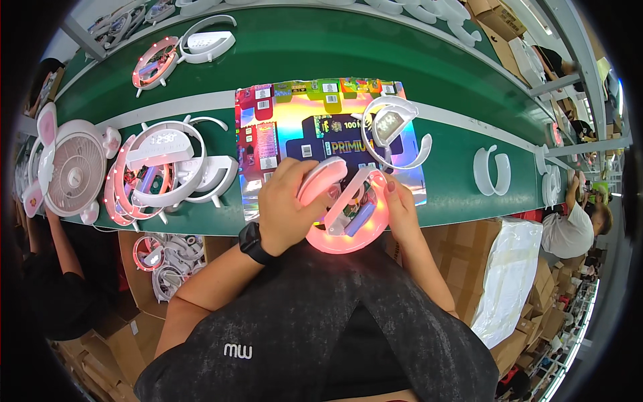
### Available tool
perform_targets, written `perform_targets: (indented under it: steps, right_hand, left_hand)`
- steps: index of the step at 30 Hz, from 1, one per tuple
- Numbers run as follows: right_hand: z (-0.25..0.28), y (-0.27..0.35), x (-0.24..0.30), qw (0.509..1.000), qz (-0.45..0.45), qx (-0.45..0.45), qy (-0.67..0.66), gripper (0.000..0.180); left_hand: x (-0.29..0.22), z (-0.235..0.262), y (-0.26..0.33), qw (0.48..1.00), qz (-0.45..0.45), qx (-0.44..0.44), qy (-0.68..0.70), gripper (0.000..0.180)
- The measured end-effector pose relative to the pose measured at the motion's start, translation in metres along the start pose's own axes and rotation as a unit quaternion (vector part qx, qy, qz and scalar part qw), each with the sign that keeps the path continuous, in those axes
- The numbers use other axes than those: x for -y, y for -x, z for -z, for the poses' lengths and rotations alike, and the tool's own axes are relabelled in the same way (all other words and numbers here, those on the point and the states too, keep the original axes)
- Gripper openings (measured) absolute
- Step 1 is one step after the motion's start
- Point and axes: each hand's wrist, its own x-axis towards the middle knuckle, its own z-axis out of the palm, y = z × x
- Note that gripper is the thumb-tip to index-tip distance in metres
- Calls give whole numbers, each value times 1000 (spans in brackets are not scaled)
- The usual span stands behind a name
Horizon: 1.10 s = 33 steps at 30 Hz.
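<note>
A round clock-lamp housing (340, 242), glowing pink along its ring, is held close in front of my body. My left hand (289, 204) is wrapped round a curved pinkish-white part (324, 179) at the housing's upper left. On the right side, my right hand (400, 213) grips the glowing ring, its thumb and fingers against the rim. Inside the opening show a blue-purple cylindrical battery (360, 220) and wiring. A shiny printed packaging sheet (250, 191) lies beneath. On the sheet, beyond my right hand, rests a white ring frame with a clock display (388, 124).
Several clock lamps (161, 155) stand on the green bench (295, 47) at left, beside a bunny-eared fan (75, 173). White curved covers (493, 171) lie at right. Below the bench are a carton of parts (144, 295) and a large carton (450, 261). Other people (568, 228) sit along the bench.
</note>
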Motion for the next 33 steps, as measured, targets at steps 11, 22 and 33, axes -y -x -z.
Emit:
perform_targets:
  steps: [11, 22, 33]
  right_hand:
    - [1, 14, -5, 996, 19, -38, 78, 58]
    - [-1, -13, 6, 957, -142, -204, -150, 60]
    - [9, -47, 5, 934, -262, -67, -234, 44]
  left_hand:
    - [3, 2, -19, 939, 219, 233, 130, 43]
    - [3, -13, 0, 918, 210, 189, 279, 54]
    - [62, -22, 8, 930, 184, 71, 309, 58]
